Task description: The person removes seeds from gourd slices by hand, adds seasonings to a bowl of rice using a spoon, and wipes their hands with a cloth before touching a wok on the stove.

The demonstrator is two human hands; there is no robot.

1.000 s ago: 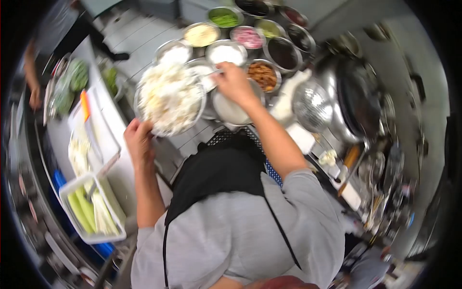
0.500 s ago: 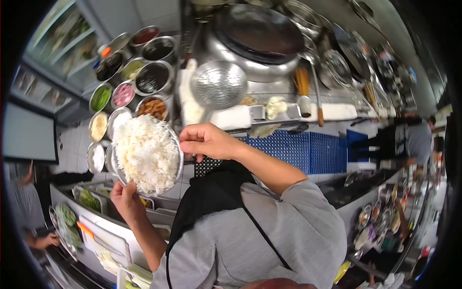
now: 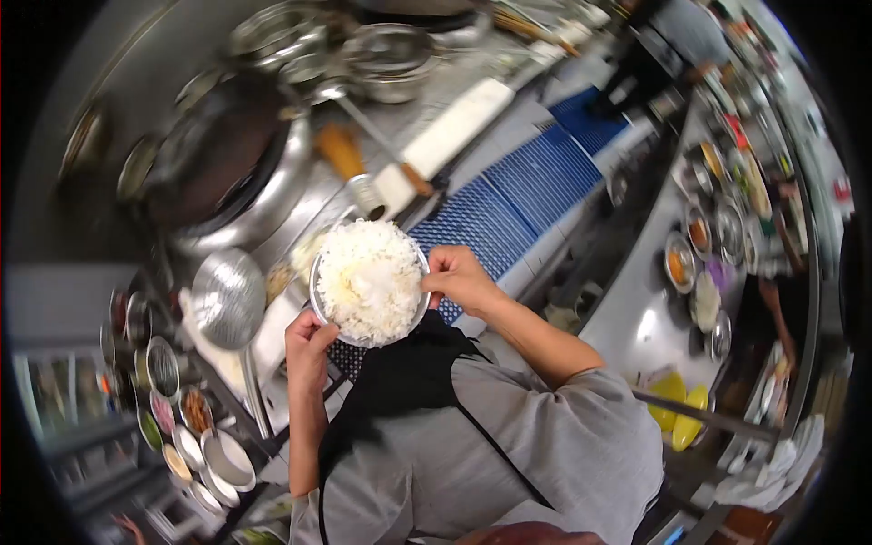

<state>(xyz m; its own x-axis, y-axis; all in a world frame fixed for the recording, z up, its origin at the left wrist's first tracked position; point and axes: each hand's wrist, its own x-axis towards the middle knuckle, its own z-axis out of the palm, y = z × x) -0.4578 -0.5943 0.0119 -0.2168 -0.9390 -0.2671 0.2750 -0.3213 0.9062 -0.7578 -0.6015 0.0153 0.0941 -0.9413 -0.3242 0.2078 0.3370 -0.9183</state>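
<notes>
A round metal bowl (image 3: 317, 301) heaped with white rice (image 3: 371, 280) is held up in front of my apron. My left hand (image 3: 309, 348) grips the rim at its lower left, thumb on top. On the right side of the same rim, my right hand (image 3: 460, 280) pinches the edge. Left of the bowl lies a large perforated ladle (image 3: 229, 298), its handle pointing down toward me. Just above the bowl is a brush (image 3: 350, 163) with a metal collar.
A large wok (image 3: 213, 163) sits at the upper left. Seasoning bowls (image 3: 195, 409) cluster at the lower left. Blue mats (image 3: 495, 213) cover the floor ahead. A steel counter (image 3: 636, 309) with dishes runs along the right. Another person (image 3: 681, 41) stands at the far upper right.
My view has swung right, away from the seasoning bowls. My right hand, which was over the seasoning bowls a second ago, is now on the rice bowl's rim. My left hand has stayed on the rim.
</notes>
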